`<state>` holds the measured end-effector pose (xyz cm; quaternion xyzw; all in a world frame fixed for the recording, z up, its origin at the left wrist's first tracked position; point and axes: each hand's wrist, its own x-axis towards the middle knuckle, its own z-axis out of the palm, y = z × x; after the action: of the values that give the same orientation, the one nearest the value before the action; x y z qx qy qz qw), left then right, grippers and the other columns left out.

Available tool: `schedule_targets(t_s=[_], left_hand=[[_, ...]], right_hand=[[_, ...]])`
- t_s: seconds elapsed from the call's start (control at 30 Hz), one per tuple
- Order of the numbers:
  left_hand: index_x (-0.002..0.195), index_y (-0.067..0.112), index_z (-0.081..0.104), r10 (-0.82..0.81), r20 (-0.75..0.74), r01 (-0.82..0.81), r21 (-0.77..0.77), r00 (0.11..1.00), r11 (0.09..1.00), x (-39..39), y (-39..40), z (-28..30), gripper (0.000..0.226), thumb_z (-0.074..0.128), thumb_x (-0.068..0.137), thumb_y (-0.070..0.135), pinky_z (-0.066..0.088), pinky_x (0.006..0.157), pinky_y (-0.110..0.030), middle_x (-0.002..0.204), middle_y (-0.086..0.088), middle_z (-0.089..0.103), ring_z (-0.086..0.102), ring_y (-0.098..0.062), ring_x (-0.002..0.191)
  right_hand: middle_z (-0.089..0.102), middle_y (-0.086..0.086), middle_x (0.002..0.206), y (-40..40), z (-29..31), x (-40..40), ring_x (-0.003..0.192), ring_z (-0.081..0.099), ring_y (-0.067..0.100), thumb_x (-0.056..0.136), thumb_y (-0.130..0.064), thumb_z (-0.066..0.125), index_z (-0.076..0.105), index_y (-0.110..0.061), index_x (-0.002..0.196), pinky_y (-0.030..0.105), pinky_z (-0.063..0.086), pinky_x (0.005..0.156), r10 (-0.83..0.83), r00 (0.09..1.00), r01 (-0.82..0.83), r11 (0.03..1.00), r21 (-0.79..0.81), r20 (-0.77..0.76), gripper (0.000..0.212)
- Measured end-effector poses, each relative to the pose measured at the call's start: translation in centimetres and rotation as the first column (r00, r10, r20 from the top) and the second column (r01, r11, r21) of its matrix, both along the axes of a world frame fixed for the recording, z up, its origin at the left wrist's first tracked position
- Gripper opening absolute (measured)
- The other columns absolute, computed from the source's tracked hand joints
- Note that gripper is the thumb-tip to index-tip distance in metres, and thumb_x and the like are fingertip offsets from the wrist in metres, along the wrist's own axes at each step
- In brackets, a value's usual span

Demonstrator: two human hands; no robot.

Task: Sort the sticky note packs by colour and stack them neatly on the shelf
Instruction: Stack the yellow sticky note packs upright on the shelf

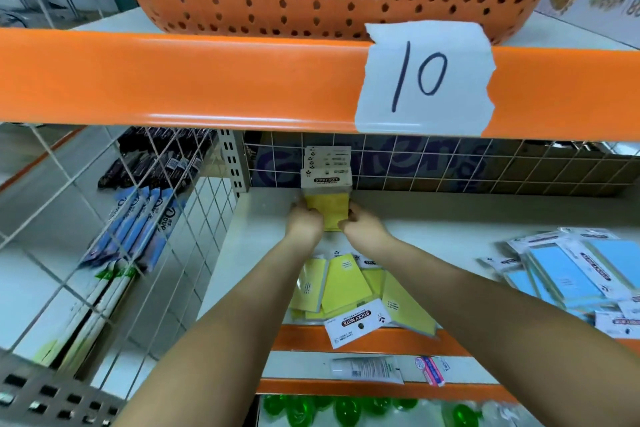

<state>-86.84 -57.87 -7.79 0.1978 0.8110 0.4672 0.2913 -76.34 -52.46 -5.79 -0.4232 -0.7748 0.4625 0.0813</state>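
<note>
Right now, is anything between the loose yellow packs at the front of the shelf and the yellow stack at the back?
Only both hands, gripping the yellow stack; the shelf between looks bare.

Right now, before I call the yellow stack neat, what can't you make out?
Head view only:
- Yellow stack: lower edge hidden by the left hand and right hand; pack count unclear.
- Loose yellow packs: partly under both forearms.
- Blue packs: cut off by the right edge.
- Pack print: too small to read.
</note>
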Motion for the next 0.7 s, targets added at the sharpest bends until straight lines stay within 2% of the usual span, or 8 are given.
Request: schedule_targets(t_s=[0.1, 0.17, 0.2, 0.27, 0.33, 0.5, 0.57, 0.7], left_hand=[[0.151, 0.004, 0.013, -0.054, 0.027, 0.055, -0.066, 0.998, 0.996, 0.2, 0.4, -0.4, 0.057, 0.034, 0.098, 0.008, 0.036, 0.106, -0.037, 0.150, -0.020, 0.031, 0.038, -0.034, 0.134], [0.153, 0.008, -0.004, -0.087, 0.012, 0.088, -0.161, 0.996, 0.983, -0.3, 0.6, -0.3, 0.065, 0.032, 0.098, 0.007, 0.038, 0.103, -0.035, 0.150, -0.020, 0.031, 0.046, -0.032, 0.124], [0.153, 0.009, -0.007, -0.115, 0.007, 0.114, -0.176, 0.993, 0.978, -0.5, 0.6, -0.3, 0.067, 0.033, 0.099, 0.007, 0.042, 0.092, -0.032, 0.141, -0.017, 0.041, 0.053, -0.025, 0.106], [0.153, 0.011, -0.005, -0.181, 0.026, 0.183, -0.170, 0.983, 0.968, -0.8, 0.4, 0.1, 0.068, 0.036, 0.099, 0.008, 0.039, 0.064, -0.022, 0.098, 0.000, 0.051, 0.043, -0.008, 0.070], [0.152, 0.014, -0.008, -0.251, -0.012, 0.242, -0.231, 0.968, 0.943, -1.2, -0.2, 0.5, 0.071, 0.037, 0.098, 0.008, 0.031, 0.053, -0.019, 0.077, 0.004, 0.040, 0.039, -0.009, 0.065], [0.153, 0.016, 0.002, -0.361, -0.040, 0.336, -0.283, 0.932, 0.898, -2.1, -0.6, 0.2, 0.070, 0.039, 0.094, 0.006, 0.041, 0.074, -0.031, 0.106, -0.010, 0.052, 0.047, -0.022, 0.091], [0.152, 0.016, 0.011, -0.371, -0.036, 0.347, -0.284, 0.928, 0.894, -2.2, -0.7, 0.3, 0.064, 0.039, 0.095, 0.007, 0.038, 0.071, -0.030, 0.105, -0.009, 0.050, 0.046, -0.022, 0.089], [0.153, 0.021, 0.001, -0.376, -0.021, 0.360, -0.247, 0.926, 0.900, -2.2, -0.9, 0.4, 0.073, 0.040, 0.093, 0.007, 0.037, 0.065, -0.027, 0.104, -0.007, 0.052, 0.048, -0.021, 0.086]], right_hand=[[0.056, 0.012, 0.088, -0.1, -0.6, -0.4, 0.061, 0.042, 0.019, 0.087, -0.002, 0.043, 0.052, -0.013, 0.120, 0.027, 0.030, 0.050, 0.024, 0.999, -0.025, 0.999, 0.046, 0.034, 0.036], [0.058, 0.015, 0.101, 0.0, -1.0, -0.6, 0.074, 0.049, 0.024, 0.085, -0.001, 0.044, 0.050, -0.011, 0.123, 0.027, 0.034, 0.055, 0.040, 0.998, -0.044, 0.996, 0.073, 0.056, 0.040], [0.058, 0.016, 0.108, 0.1, -1.3, -0.7, 0.082, 0.052, 0.028, 0.085, -0.003, 0.044, 0.047, -0.012, 0.128, 0.027, 0.037, 0.061, 0.047, 0.996, -0.054, 0.995, 0.088, 0.076, 0.044], [0.057, 0.014, 0.111, 0.3, -1.5, -0.7, 0.091, 0.054, 0.031, 0.087, -0.006, 0.044, 0.042, -0.017, 0.134, 0.028, 0.039, 0.065, 0.063, 0.988, -0.076, 0.994, 0.085, 0.141, 0.048], [0.055, 0.011, 0.103, 0.5, -1.3, -0.9, 0.084, 0.051, 0.028, 0.091, -0.007, 0.042, 0.041, -0.015, 0.134, 0.027, 0.037, 0.057, 0.098, 0.972, -0.112, 0.992, 0.056, 0.213, 0.044], [0.050, 0.008, 0.104, 0.8, -0.9, -1.0, 0.085, 0.047, 0.024, 0.093, -0.005, 0.042, 0.047, -0.006, 0.128, 0.027, 0.037, 0.065, 0.144, 0.943, -0.167, 0.985, 0.051, 0.300, 0.036], [0.049, 0.008, 0.103, 0.9, -1.0, -1.0, 0.085, 0.046, 0.024, 0.093, -0.004, 0.041, 0.048, -0.005, 0.128, 0.027, 0.037, 0.066, 0.150, 0.935, -0.173, 0.984, 0.046, 0.322, 0.036], [0.049, 0.009, 0.097, 1.1, -0.8, -0.9, 0.080, 0.043, 0.024, 0.091, -0.003, 0.041, 0.049, -0.003, 0.127, 0.029, 0.035, 0.065, 0.148, 0.931, -0.161, 0.987, 0.011, 0.334, 0.037]])
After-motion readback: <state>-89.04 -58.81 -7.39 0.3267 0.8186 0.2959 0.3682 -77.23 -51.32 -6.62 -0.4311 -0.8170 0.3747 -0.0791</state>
